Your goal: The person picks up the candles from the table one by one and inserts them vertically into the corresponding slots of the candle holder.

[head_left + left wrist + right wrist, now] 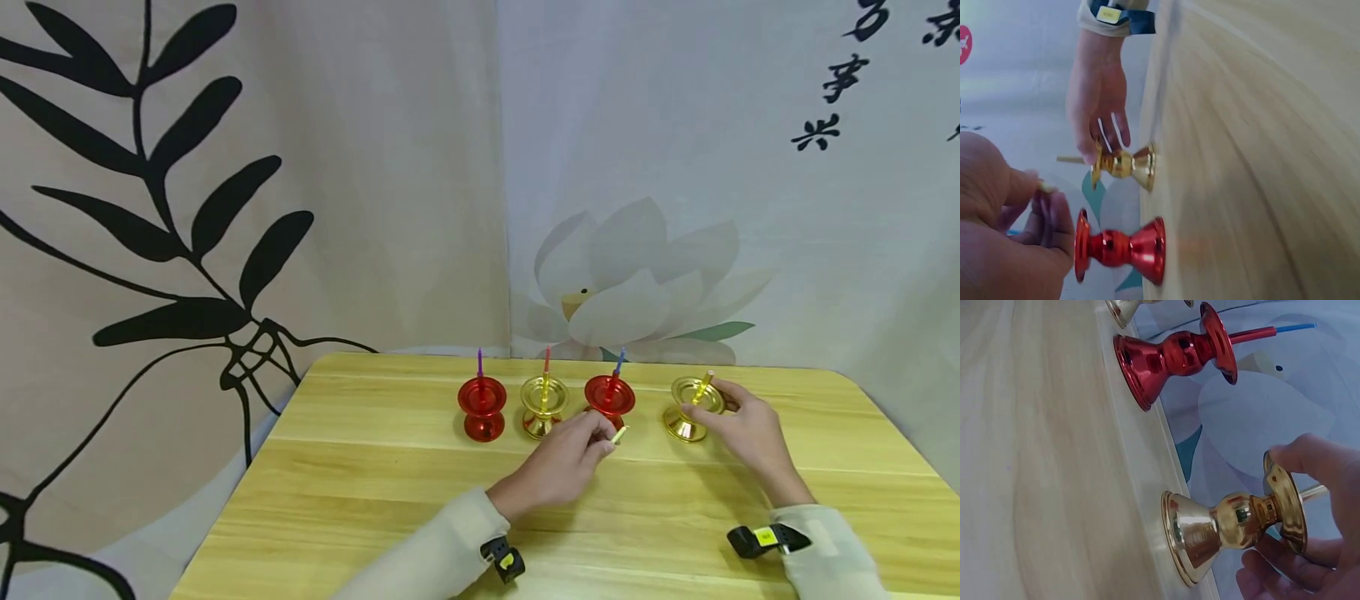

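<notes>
Four small candle holders stand in a row near the far edge of a pale wooden table (375, 467), set before printed fabric backdrops of black leaves and a white lotus. From the left: a red holder (482, 408) with a purple candle (480, 363), then a gold holder (543, 406) with a red candle (547, 359), then a second red holder (609, 398) whose red-and-blue candle (618, 364) leans slightly. Just in front of that third holder the left hand (564, 465) is curled, thumb and forefinger pinching a short yellow candle (619, 434) whose pale tip pokes out to the right; it hovers just above the tabletop, close to the row but touching no holder. Farthest right, nearest the table's far right corner, the right hand (738, 429) cups the last gold holder (690, 408), fingers curved around its dish while the fingertips pinch a yellow candle (702, 387) that stands tilted in the cup. To seat this candle well, the judgement from here is that the base should stay flat on the wood, the stick be brought upright over the centre of the dish and pressed straight down, gently, since a sideways push could tip the light holder or bend the thin wax.
</notes>
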